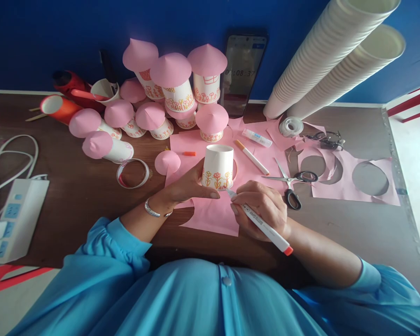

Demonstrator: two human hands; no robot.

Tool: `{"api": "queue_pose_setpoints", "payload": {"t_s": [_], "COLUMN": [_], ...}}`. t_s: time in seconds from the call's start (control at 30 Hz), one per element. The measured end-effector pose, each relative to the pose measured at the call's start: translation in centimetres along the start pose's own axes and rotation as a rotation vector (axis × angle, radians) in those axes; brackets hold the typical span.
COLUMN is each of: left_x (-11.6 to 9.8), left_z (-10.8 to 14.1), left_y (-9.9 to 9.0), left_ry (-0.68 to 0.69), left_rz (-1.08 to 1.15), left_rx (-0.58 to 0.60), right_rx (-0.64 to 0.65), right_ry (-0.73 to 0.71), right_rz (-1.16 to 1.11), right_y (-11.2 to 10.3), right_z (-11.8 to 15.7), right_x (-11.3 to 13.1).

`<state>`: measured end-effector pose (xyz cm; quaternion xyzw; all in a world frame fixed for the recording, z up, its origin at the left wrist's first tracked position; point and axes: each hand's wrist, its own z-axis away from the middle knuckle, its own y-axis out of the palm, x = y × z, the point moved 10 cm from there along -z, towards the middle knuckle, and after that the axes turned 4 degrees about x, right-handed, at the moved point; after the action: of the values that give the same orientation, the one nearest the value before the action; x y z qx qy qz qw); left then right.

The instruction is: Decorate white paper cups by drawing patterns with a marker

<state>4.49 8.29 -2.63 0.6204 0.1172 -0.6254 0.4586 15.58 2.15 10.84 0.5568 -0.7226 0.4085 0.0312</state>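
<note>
The left hand (pixel 192 185) curls round a flower-drawn paper cup (pixel 217 163); the right hand (pixel 261 205) pinches an orange-ended marker (pixel 266 227), black-handled scissors (pixel 288 180) just beside that hand

Plenty tucked out of sight here!
Fingers of the left hand (pixel 189 186) vanish behind the white cup (pixel 217 164), the marker's (pixel 266 227) lettering is too tiny to read, and the nearer cup stack (pixel 322 56) runs clean off the top.
</note>
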Motion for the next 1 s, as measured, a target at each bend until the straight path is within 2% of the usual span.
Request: {"api": "queue_pose_setpoints", "payload": {"t_s": [0.5,0.73,1.0], "left_x": [-0.07,-0.19,-0.40], "left_z": [-0.08,-0.15,-0.10], "left_y": [0.21,0.69,0.43], "left_ry": [0.004,0.020,0.047], "left_rz": [0.009,0.004,0.014], "left_rx": [0.011,0.059,0.036], "right_rx": [0.006,0.001,-0.017], "right_ry": [0.009,0.012,0.006], "right_rz": [0.035,0.033,0.021], "right_y": [0.11,0.02,-0.24], "right_z": [-0.10,-0.08,-0.03], "right_x": [-0.09,-0.17,-0.13]}}
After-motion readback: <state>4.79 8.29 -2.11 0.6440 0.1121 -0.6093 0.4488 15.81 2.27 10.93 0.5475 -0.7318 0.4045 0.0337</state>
